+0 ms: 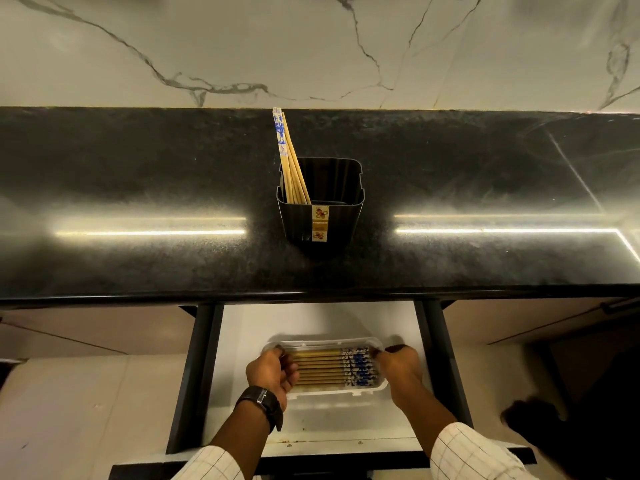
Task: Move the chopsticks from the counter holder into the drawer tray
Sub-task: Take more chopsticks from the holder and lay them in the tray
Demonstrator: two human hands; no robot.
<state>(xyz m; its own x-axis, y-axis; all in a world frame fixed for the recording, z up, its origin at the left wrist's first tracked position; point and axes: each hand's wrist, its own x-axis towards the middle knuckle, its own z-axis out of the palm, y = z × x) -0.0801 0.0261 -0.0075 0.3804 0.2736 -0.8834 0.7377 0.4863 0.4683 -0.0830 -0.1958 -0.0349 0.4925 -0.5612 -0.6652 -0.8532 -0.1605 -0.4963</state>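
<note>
A black ribbed holder (332, 209) stands mid-counter with several wooden chopsticks (290, 157) leaning out of its left corner, blue-patterned tops up. Below, in the open drawer, a clear plastic tray (337, 393) holds several chopsticks (329, 369) lying side by side, patterned ends to the right. My left hand (272, 375) is at the tray's left end, fingers curled against the plain chopstick tips. At the right end my right hand (398, 367) has its fingers on the patterned ends. Whether either hand grips a chopstick is hidden.
The black stone counter (138, 188) runs across the view with a marble wall (311, 46) behind. The drawer (242, 341) has a white floor and dark side rails. A dark blurred shape (540, 420) sits low on the right.
</note>
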